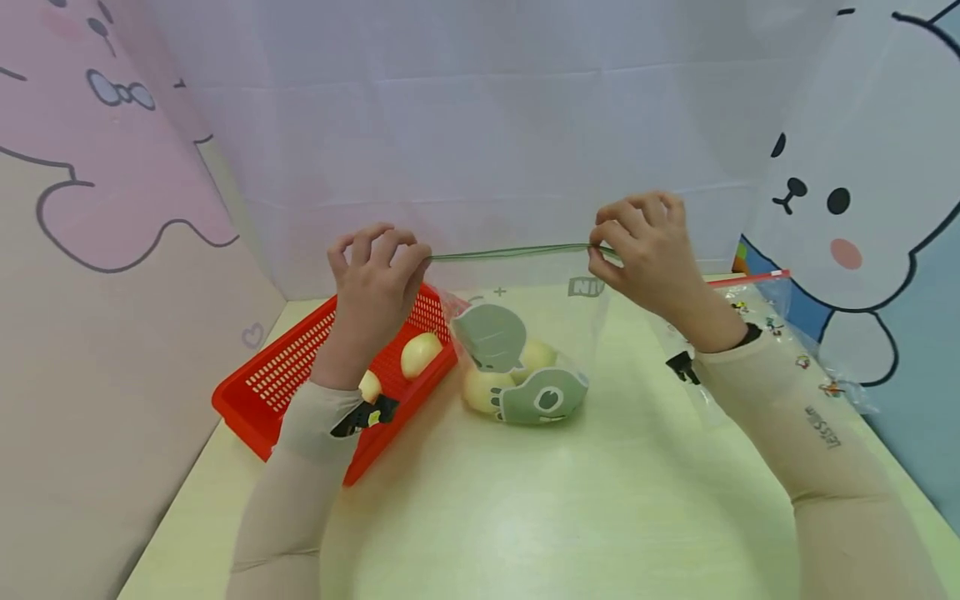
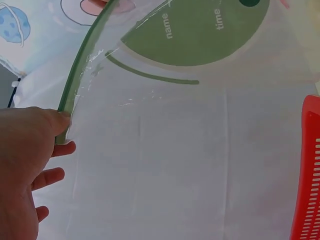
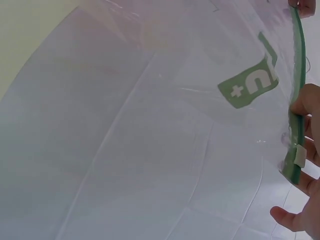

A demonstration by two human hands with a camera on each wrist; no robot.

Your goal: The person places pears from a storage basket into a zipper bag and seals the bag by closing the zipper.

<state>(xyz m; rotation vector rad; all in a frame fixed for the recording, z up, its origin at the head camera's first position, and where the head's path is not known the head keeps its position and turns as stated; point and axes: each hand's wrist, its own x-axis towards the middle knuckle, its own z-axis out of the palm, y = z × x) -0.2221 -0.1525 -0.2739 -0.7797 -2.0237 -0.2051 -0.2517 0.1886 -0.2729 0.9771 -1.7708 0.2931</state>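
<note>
A clear slider bag (image 1: 513,350) with green cartoon prints stands upright on the table, its green zip strip (image 1: 510,252) stretched level between two hands. Several pale yellow round pieces (image 1: 480,390), like fruit or vegetables, sit in its bottom. My left hand (image 1: 372,283) pinches the strip's left end between thumb and finger. Farther right, my right hand (image 1: 648,250) pinches the strip near its other end. A small whitish slider (image 3: 300,156) shows there in the right wrist view, close below the right thumb. Between the hands the strip's two edges lie together.
Left of the bag, a red slotted basket (image 1: 258,408) lies behind my left forearm with pale yellow round pieces (image 1: 421,355) in it. Another clear printed bag with a red zip strip (image 1: 750,278) lies at the right, partly under my right forearm. Printed cloth walls surround the table (image 1: 555,517).
</note>
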